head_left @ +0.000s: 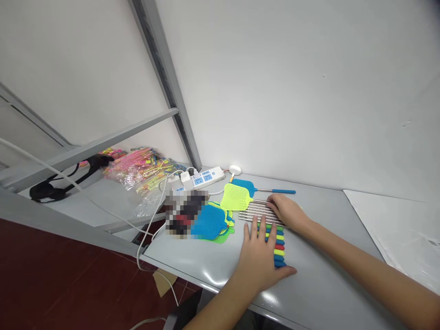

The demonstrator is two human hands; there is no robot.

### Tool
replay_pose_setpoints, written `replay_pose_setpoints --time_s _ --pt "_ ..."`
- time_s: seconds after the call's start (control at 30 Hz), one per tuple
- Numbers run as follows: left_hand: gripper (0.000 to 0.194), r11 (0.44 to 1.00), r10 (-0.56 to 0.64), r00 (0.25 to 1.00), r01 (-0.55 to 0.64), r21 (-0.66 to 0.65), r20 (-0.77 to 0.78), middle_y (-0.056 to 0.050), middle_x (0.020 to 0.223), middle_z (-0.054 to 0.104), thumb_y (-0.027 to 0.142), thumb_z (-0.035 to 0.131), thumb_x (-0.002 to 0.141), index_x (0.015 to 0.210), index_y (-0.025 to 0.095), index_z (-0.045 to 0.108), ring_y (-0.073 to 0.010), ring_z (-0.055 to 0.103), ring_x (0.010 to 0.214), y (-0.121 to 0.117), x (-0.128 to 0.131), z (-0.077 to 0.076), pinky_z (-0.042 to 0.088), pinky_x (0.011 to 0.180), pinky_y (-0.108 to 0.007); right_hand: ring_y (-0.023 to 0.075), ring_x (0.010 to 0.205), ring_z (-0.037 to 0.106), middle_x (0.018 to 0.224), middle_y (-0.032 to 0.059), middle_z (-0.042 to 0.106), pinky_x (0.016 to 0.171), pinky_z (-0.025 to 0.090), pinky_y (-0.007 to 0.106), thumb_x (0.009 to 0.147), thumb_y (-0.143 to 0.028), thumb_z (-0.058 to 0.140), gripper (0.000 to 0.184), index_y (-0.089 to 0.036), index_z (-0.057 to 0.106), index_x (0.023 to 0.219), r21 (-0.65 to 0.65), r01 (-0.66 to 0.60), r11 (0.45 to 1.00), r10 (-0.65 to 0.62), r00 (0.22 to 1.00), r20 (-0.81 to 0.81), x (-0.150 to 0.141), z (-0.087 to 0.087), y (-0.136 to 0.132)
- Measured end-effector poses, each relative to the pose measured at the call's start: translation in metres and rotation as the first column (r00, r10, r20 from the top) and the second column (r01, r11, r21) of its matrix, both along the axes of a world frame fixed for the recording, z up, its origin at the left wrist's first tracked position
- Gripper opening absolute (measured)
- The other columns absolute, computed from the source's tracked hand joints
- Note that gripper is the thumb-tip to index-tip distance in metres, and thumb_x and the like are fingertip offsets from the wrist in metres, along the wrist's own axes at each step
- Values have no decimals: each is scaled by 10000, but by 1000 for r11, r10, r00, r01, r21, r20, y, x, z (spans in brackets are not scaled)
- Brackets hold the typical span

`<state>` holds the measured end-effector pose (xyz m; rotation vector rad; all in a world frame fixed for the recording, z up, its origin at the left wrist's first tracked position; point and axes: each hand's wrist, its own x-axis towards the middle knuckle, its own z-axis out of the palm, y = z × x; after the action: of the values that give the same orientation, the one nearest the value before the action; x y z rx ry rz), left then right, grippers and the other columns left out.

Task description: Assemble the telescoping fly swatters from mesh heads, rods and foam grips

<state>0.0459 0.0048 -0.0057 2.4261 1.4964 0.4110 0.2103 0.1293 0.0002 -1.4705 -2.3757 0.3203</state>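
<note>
My left hand (261, 259) lies with fingers spread over a row of coloured fly swatter handles (279, 247) in blue, yellow, red and green. My right hand (290, 211) is curled around the shaft of a yellow-green fly swatter (235, 197), and its fingertips are beside a row of bare metal rods (256, 211). The palm covers most of that swatter's handle. Behind it rests a blue fly swatter (280, 191) with its shaft and handle. Loose swatter heads (210, 221), blue, yellow and green, are stacked to the left.
A white power strip (202, 179) with plugs and cables sits at the back left, near a white round object (235, 169). Bagged colourful items (140, 169) and a black strap-like object (72, 178) lie beyond the metal frame (168, 68). White sheeting (395, 224) covers the right side.
</note>
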Motion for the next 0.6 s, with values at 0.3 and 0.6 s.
replay_pose_setpoints --time_s 0.3,0.6 --pt "1111 998 -60 998 59 -19 -24 -174 1612 156 884 416 694 1548 204 209 -432 19 1472 19 3 -5 100 1133 -671 220 864 615 908 75 659 705 446 310 997 -329 369 239 -197 568 992 45 43 998 -44 999 17 5 -2 3" --pt "963 994 -89 996 91 57 -28 -150 1609 189 788 436 792 1534 202 254 -391 53 1481 16 0 11 50 1156 -641 229 891 624 984 81 680 729 463 333 996 -342 342 251 -206 553 1012 89 120 989 -118 993 -29 10 11 -4"
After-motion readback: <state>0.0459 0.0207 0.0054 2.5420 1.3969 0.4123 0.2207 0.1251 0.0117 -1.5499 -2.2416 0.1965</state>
